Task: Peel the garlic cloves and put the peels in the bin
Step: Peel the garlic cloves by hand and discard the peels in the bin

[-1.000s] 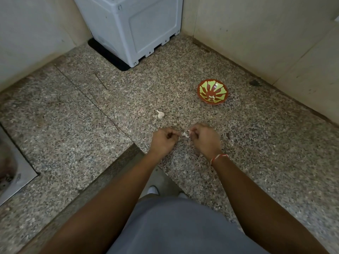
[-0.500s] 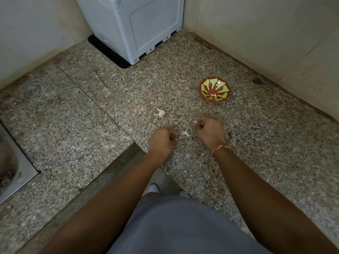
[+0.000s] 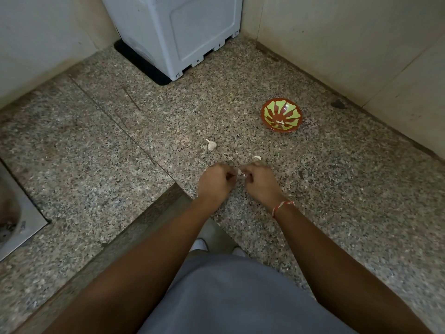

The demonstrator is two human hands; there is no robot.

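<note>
Speckled granite counter (image 3: 96, 153), beige walls (image 3: 337, 39)

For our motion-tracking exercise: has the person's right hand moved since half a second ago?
Yes. The right hand has shifted leftward, away from the red-and-green bowl, meeting the left hand again at the garlic clove.

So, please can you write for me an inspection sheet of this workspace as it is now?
Surface: speckled granite counter.
Job's things: garlic clove pinched between both hands; unpeeled clove and small white piece lying beyond them; red-green bowl holding a pale bit.
Clutter: nothing seen.
Grippers: left hand, right hand, fingers curled on the clove.
Cables: nothing seen.
Surroundings: white appliance in the corner, sink at left.
</note>
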